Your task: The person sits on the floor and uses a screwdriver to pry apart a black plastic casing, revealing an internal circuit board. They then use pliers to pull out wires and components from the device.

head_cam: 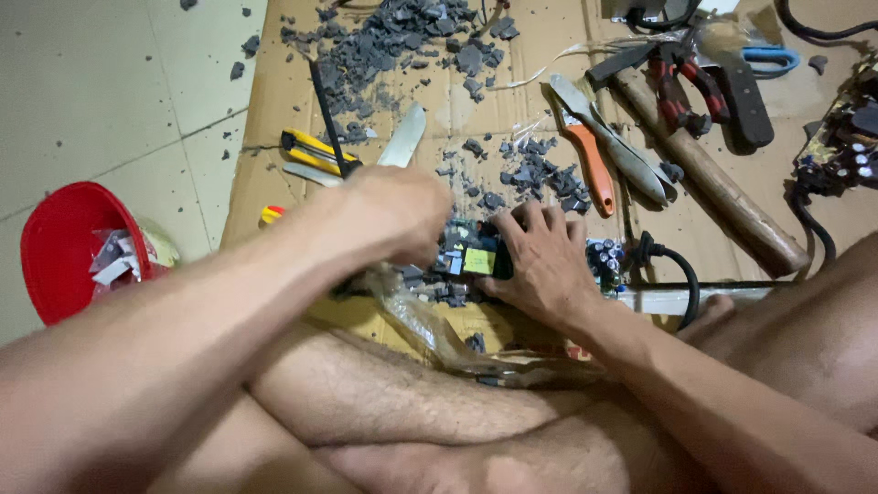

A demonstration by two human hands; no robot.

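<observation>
grey potting crumbs cling all over the circuit board (466,261) i'm working on, which sits at the centre of the cardboard sheet (274,119), just past my crossed legs. my right hand (541,261) is spread flat over its right half, fingers pressing down to pin it. my left hand (395,212) is clenched in a fist around a knife (402,137), blade pointing toward 12 o'clock, right above the board's left side.

by the look of it the board is stiff, light and brittle, with a yellow-topped block and a cluster of blue-sleeved cylinders (604,256) standing up from it; those parts would likely snap if levered, so the edges seem the safer place to hold. crumbs could make it skid on the cardboard.

at 1 o'clock lie orange-handled snips (594,155), and further toward 2 a wooden-handled hammer (722,192) and red pliers (681,91). a yellow box cutter (311,151) lies at 10 o'clock, a red bowl (69,247) at 9. a black cable (681,274) curls beside my right wrist and could snag; a clear plastic bag (430,325) is crumpled under the board at 6.
</observation>
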